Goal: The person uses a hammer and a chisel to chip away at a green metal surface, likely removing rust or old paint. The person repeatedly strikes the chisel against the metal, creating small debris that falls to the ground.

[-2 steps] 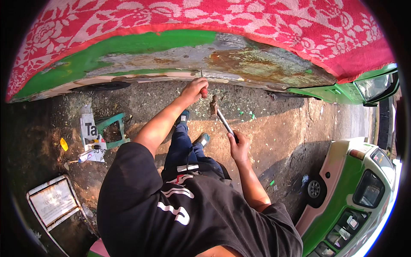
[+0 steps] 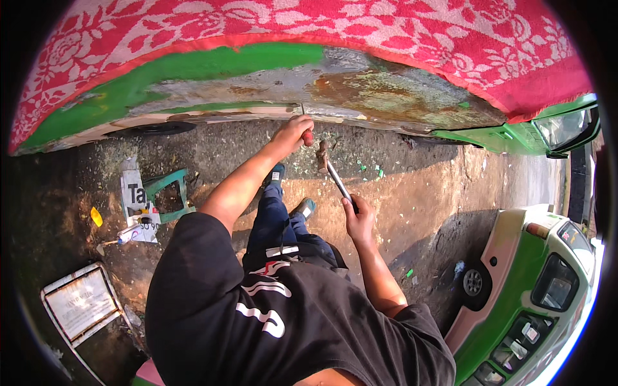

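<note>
My left hand is wrapped round a red-handled screwdriver. Its thin shaft points away from me, with the tip at the lower edge of a vehicle's body panel. That panel is part green paint, part bare grey metal and rusty patches. In my right hand is a hammer, gripped near the end of its handle. The rusty-brown hammer head stands a little apart from the screwdriver's red handle, on its near right side.
A red-and-pink floral cloth drapes over the vehicle. On the left are a green plastic stool, a printed sheet and a framed white sign. A green-and-white van stands at right. Paint flakes litter the ground.
</note>
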{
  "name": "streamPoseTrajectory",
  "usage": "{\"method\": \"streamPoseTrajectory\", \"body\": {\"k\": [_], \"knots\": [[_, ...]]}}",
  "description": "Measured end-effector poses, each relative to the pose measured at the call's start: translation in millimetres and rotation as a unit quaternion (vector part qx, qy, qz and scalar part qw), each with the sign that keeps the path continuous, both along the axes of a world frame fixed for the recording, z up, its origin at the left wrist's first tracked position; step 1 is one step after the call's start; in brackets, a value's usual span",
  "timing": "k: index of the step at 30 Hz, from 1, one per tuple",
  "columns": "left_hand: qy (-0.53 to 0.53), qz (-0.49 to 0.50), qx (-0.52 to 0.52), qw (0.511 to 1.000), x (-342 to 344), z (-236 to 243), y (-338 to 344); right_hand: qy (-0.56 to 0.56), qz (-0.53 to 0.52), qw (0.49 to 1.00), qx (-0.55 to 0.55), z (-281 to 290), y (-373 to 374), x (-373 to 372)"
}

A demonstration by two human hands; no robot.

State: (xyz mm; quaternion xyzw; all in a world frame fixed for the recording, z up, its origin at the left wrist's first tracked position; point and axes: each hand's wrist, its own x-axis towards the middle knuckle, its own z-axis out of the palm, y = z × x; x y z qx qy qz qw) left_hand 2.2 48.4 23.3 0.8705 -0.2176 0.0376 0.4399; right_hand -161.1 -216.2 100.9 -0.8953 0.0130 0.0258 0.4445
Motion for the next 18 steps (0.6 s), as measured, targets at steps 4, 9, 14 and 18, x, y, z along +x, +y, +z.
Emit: {"method": "streamPoseTrajectory", "body": {"k": [4, 9, 14, 18], "knots": [[-0.004, -0.018, 0.044, 0.999, 15, -1, -11, 0.012, -0.029, 0.999, 0.013, -8, 0, 2], [-0.016, 0.013, 0.171, 0.985, 30, -2, -32, 0.012, -0.071, 0.996, 0.044, -21, -5, 2], [0.044, -0.025, 0.275, 0.96, 37, 4, -47, 0.046, -0.117, 0.99, 0.069, -21, -21, -11], [0.073, -0.04, 0.319, 0.944, 44, -9, -46, 0.045, -0.135, 0.988, 0.053, -40, -42, -24]]}}
